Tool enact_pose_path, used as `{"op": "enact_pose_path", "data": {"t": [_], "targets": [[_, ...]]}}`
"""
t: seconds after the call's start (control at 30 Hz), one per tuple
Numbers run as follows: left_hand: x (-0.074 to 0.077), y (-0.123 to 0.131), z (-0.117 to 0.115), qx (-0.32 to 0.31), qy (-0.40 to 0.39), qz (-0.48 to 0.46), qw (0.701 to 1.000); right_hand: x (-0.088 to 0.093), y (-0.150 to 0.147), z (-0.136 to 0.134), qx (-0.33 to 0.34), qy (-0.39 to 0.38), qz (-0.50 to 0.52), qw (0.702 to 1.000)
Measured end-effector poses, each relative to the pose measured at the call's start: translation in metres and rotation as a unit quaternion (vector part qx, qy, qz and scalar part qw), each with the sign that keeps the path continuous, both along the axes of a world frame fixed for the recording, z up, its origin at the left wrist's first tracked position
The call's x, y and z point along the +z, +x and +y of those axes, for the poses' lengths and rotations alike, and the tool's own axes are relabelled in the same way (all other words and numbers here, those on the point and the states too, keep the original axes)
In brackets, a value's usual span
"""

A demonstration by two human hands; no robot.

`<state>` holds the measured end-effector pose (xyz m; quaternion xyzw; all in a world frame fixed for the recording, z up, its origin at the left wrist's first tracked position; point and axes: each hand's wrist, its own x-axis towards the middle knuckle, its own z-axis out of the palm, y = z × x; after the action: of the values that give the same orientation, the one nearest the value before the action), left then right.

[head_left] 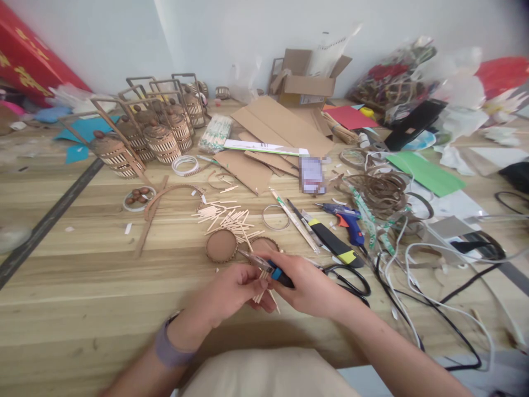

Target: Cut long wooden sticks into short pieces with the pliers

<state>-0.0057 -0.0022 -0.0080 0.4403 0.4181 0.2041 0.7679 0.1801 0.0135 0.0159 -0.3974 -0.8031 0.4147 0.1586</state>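
Observation:
My right hand [300,278] grips a pair of pliers [264,264] with blue and black handles, its metal jaws pointing up and left. My left hand [242,286] is closed around several thin wooden sticks [259,298], right beside the pliers. Whether the jaws bite on a stick, I cannot make out. Just beyond my hands lie two round brown discs with dark rims, one on the left [221,246] and one [264,244] partly hidden by my right hand. A loose pile of short pale sticks [231,220] spreads behind them.
Small woven lantern-like baskets with handles [161,143] stand at the back left. A blue glue gun [347,220], a black-and-yellow utility knife [334,242] and tangled cables [397,281] lie on the right. Cardboard sheets [285,129] and coiled brown strips [380,193] are farther back.

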Motion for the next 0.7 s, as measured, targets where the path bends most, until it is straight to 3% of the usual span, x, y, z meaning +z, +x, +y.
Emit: {"op": "enact_pose_path", "data": {"t": [0.17, 0.3, 0.4, 0.7], "targets": [[-0.001, -0.001, 0.0, 0.017, -0.024, -0.012, 0.999, -0.004, 0.0, 0.0, 0.002, 0.042, 0.031, 0.999], [-0.004, 0.0, 0.001, 0.115, -0.049, -0.021, 0.992, -0.011, -0.004, -0.007, -0.078, 0.134, 0.061, 0.986], [-0.006, 0.003, 0.002, 0.169, -0.063, -0.051, 0.982, -0.016, -0.009, -0.015, -0.109, 0.155, 0.028, 0.982], [-0.007, 0.019, -0.004, 0.213, -0.035, -0.078, 0.973, -0.029, -0.016, -0.017, -0.123, 0.205, -0.014, 0.971]]}}
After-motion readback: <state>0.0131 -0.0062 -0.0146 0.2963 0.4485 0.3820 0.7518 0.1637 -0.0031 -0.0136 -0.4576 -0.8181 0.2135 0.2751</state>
